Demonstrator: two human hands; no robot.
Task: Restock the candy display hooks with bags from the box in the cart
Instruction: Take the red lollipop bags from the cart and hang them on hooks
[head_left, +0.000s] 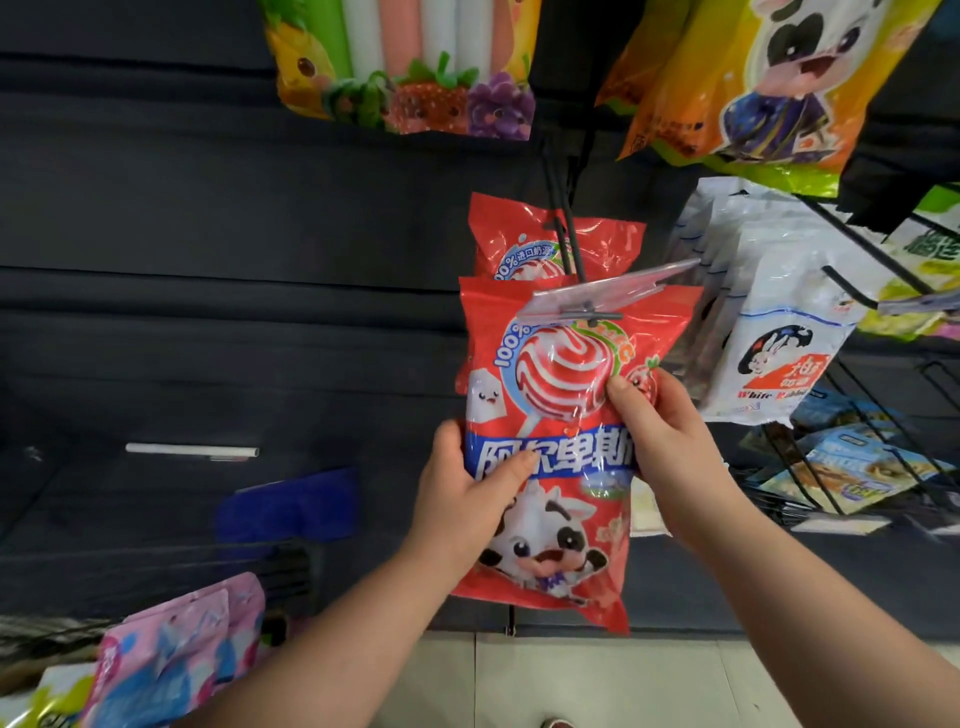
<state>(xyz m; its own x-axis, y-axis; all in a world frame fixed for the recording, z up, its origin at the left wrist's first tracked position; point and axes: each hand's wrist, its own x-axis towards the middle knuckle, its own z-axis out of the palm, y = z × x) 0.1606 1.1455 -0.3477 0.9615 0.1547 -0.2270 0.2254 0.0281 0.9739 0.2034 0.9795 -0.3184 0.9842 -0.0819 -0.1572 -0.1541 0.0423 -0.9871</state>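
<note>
The step in hand is getting a red bag onto its hook. Both hands hold it up just below the hook's tip, its top edge tucked under the clear tag holder. The left hand grips the left edge, thumb laid across the blue band on the front and fingers curled out of sight behind. The right hand pinches the right edge higher up, thumb on the front beside the printed strawberry. The tag holder hides the hang hole, so I cannot tell whether the bag is threaded yet.

To do it well, I would keep the top seam flat and taut between the hands, tip the tag holder up out of the way, line the hole up with the hook's tip and slide the bag straight back. It should end up close against the rear bag already hanging there, facing forward. Pulling unevenly could tear the hole or leave the bag hanging crooked.

The held bag shows "100%" above a red-and-white swirl lollipop, the white characters 阿尔卑斯 on the blue band, and a cartoon cow below. The rear bag reads "100%进口奶源". The white bags to the right carry a rabbit logo and "White Rabbit", partly cut off. Above hang a fruit-print bag and a yellow bag with a cartoon cow. Their writing is too small to read. Pink bags lie at the lower left. No box or cart can be made out.
</note>
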